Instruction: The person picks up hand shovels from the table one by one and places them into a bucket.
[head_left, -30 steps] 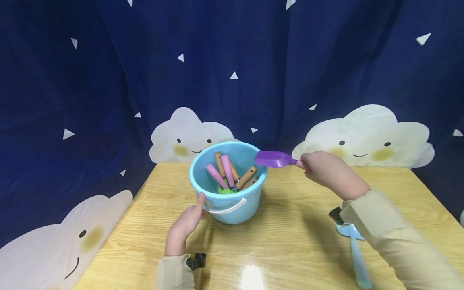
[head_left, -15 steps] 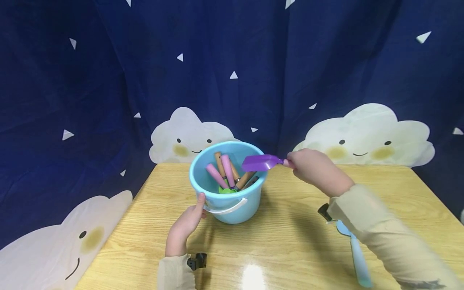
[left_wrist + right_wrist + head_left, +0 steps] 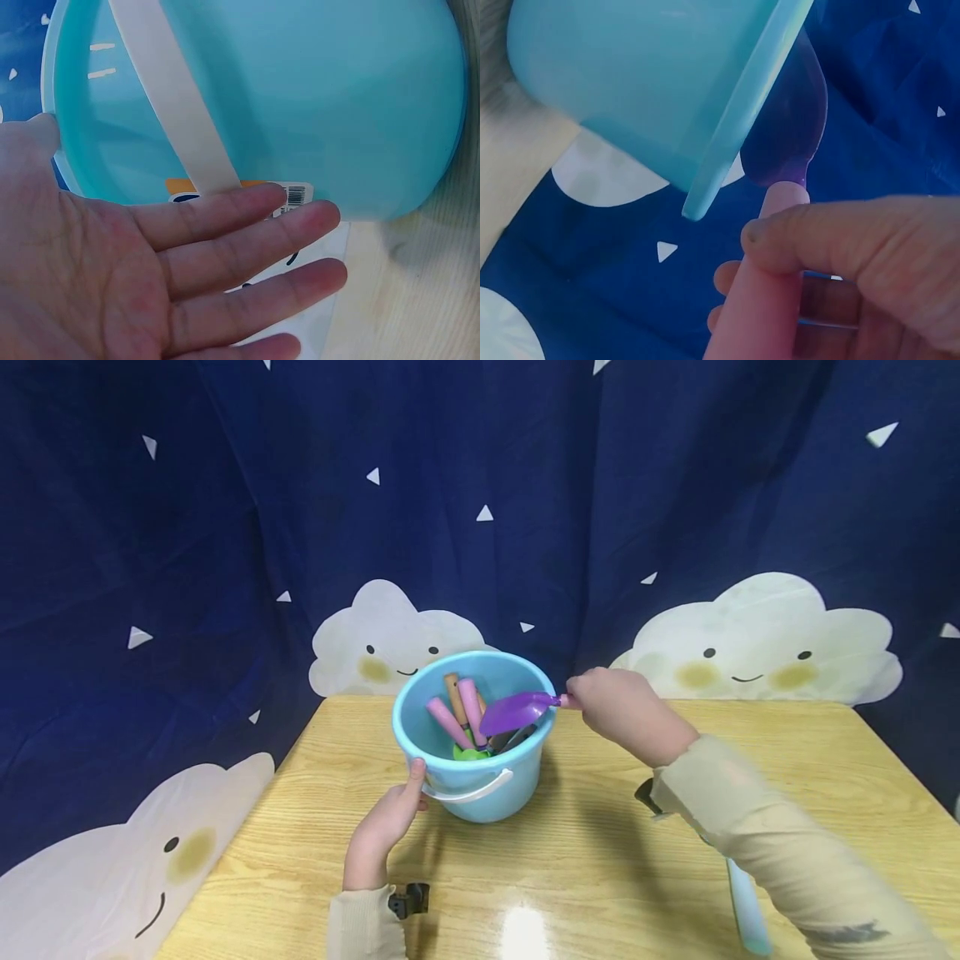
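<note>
A light blue bucket (image 3: 480,797) stands on the table, its white handle (image 3: 468,793) hanging down in front. My left hand (image 3: 386,827) touches its near left side. The thumb rests at the rim while the fingers (image 3: 247,262) lie straight along the outer wall in the left wrist view. With my right hand (image 3: 618,710) I grip the pink handle (image 3: 761,300) of a purple toy shovel (image 3: 517,712). Its blade is over the bucket's mouth. Inside the bucket lie several tools with pink handles (image 3: 447,722) and brown handles (image 3: 456,697), plus a green part (image 3: 471,754).
A light blue tool (image 3: 746,906) lies on the wooden table (image 3: 570,877) at right, partly hidden by my right sleeve (image 3: 780,827). Behind the table hangs a dark blue curtain (image 3: 450,443) with white triangles and clouds.
My right hand has moved left with the shovel, bringing its blade from the bucket's right rim further over the opening. The left hand and bucket have stayed in place.
</note>
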Available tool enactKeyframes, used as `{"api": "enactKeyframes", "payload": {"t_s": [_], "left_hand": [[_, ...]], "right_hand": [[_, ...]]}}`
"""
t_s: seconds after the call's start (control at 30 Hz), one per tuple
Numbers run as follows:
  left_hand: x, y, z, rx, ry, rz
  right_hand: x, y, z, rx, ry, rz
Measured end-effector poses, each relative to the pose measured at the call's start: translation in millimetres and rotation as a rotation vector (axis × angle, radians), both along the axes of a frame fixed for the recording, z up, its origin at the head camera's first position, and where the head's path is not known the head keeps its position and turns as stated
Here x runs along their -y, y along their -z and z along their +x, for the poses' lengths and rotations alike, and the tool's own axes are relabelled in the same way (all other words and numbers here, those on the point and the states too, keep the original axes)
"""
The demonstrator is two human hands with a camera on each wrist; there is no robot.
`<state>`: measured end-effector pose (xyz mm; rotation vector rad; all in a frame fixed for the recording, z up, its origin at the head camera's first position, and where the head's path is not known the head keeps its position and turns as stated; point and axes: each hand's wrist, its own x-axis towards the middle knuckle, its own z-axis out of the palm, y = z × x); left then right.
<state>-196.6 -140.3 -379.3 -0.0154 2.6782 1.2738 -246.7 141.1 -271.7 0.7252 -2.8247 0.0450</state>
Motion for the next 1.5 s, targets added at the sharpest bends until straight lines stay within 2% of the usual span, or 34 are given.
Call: {"api": "enactKeyframes", "payload": {"t_s": [0.17,0.43,0.57,0.67,0.7,0.9,0.93,1.1,1.27,1.37,1.5], "left_hand": [[-0.1,-0.1,-0.1,-0.006,0.003,-0.005],[-1.3,0.8,-1.0,-0.002,-0.004,0.011],[-1.1,1.2,-1.2,-0.004,-0.002,0.013],[-0.6,1.4,-1.3,-0.01,0.002,0.009],[-0.6,1.5,-1.3,-0.011,0.003,0.008],[-0.8,1.7,-1.0,-0.004,-0.001,0.014],[-0.8,1.7,-0.9,-0.002,-0.001,0.015],[-0.4,1.7,-0.6,-0.007,0.002,0.014],[0.0,1.0,-0.1,-0.008,0.0,0.015],[0.3,1.3,-0.2,-0.008,0.0,0.014],[0.5,2.4,-1.4,-0.002,-0.004,0.007]], "right_hand": [[11,1.6,-0.1,-0.009,-0.01,0.011],[29,0.3,-4.9,0.126,0.106,0.028],[36,1.2,-8.1,0.161,0.133,0.034],[42,2.6,-9.3,0.151,0.138,0.058],[43,8.0,-12.8,0.125,0.138,0.075],[60,14.3,-14.9,0.033,0.115,0.207],[64,10.6,-12.1,0.039,0.103,0.23],[73,10.8,-13.1,-0.044,0.023,0.309],[83,5.3,-7.7,-0.115,-0.005,0.33],[90,3.4,-4.3,-0.089,0.01,0.332],[98,4.5,-5.3,-0.008,0.043,0.332]]}}
